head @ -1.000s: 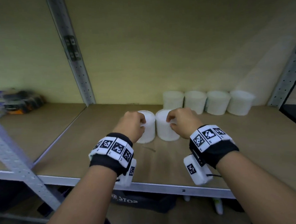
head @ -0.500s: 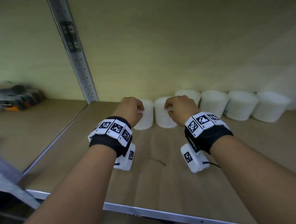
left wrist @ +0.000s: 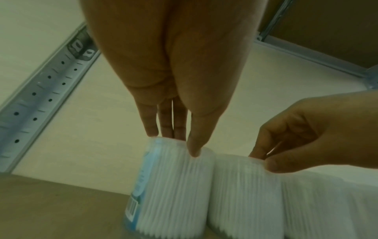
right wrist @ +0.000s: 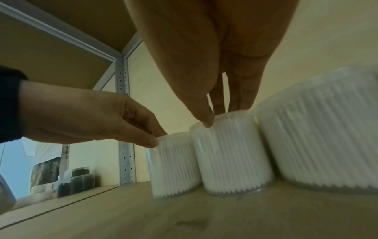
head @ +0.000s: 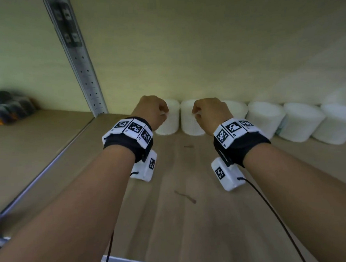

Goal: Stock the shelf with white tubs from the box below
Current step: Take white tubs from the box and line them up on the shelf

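White tubs (head: 189, 119) partly behind hands.

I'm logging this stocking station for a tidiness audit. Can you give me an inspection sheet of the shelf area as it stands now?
Surface: brown wooden shelf board, with a few small dark marks.
Job's things: six white ribbed plastic tubs in a row along the back wall; leftmost tub, second tub, four more to the right, e.g.. The box is not in view.
Clutter: blurred dark packages in the neighbouring bay.
Grippers: left hand pinches the leftmost tub's top rim; right hand pinches the second tub's rim.
Cables: black cable from the right wrist camera; another under the left forearm.
Surroundings: perforated grey metal upright, pale back wall, shelf above.
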The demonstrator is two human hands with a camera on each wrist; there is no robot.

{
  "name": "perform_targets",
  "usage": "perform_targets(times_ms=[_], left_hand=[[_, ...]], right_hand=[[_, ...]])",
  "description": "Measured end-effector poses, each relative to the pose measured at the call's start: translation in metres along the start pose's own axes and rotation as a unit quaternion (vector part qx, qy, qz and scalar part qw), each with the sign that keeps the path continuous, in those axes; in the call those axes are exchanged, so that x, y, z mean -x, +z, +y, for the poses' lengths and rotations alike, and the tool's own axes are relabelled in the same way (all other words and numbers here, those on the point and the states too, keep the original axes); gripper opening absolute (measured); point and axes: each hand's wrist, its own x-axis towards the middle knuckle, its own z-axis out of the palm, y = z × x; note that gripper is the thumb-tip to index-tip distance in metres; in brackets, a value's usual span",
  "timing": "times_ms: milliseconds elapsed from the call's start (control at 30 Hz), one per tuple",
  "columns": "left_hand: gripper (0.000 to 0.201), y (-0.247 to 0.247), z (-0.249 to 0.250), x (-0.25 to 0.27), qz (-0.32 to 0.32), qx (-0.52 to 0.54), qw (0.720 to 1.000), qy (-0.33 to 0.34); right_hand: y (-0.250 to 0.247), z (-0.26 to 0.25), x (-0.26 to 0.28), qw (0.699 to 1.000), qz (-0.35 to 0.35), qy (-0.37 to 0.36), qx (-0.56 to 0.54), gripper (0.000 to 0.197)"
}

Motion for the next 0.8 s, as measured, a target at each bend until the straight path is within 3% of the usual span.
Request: perform_targets(times_ms=[300, 433, 600, 800], left_hand=[[0.026, 0.010, -0.006, -0.009, 0.014, 0.018, 1.000, 0.003], [0.039, 0.006, -0.006, -0.002, -0.039, -0.004, 0.999, 0.001], [0.050, 0.000, 0.002, 0.033, -0.033, 0.050, 0.998, -0.013], [0.049, -0.024, 0.018, 0.095, -0.067, 0.021, 0.997, -0.022]], right_hand=[[0.003, 0.005, -0.004, 1.000, -0.004, 0.008, -0.016, 0.035], [-0.003, 0.004, 0.006, 0.998, -0.036, 0.007, -0.049, 0.043], [-0.021, 0.000, 0.040, 0.997, -0.045, 0.011, -0.058, 0.052], [-0.047, -0.011, 0.101, 0.997, -0.052, 0.007, -0.055, 0.049]])
